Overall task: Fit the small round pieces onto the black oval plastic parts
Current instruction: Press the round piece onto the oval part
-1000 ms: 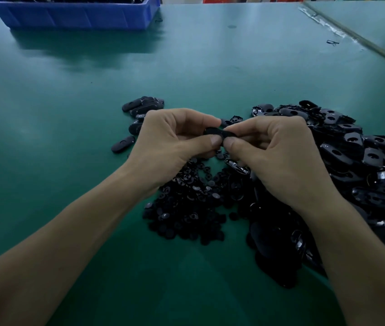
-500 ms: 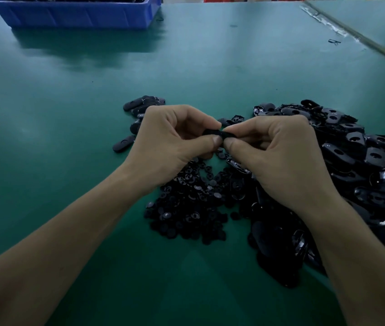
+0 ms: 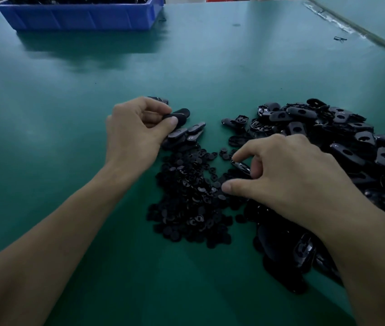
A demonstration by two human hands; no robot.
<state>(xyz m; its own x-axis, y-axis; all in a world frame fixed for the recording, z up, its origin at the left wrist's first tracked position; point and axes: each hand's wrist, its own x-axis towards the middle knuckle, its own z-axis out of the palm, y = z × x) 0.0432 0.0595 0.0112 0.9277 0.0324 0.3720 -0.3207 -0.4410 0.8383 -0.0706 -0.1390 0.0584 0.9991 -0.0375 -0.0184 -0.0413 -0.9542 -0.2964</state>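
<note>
Hands have parted: left hand pinches oval part; right hand grips shiny part on round pieces.

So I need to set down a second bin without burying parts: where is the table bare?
Bare mat runs between the blue bin and the piles, and left of the left hand, which holds an oval part. Crowded: the round pieces at centre and the oval heap on the right, around the right hand.
</note>
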